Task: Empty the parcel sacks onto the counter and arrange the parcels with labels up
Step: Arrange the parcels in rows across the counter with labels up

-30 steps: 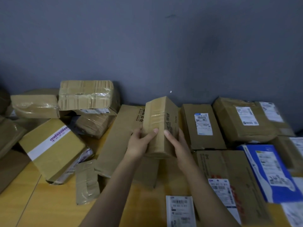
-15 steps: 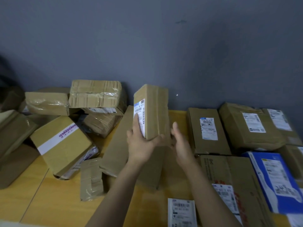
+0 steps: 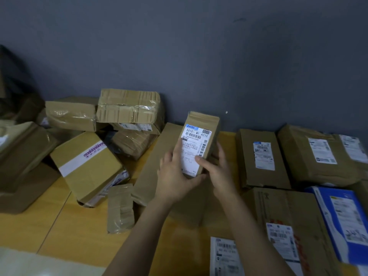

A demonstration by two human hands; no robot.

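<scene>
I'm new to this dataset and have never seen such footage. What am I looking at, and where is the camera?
No machine here: a person works with bare hands, and the camera sits on their head, looking forward and down. The left hand and right hand together hold a small brown parcel above the wooden counter, its white label facing the camera. On the right lie parcels with labels up, among them a blue parcel. On the left sits a jumbled pile, including a white-striped box.
</scene>
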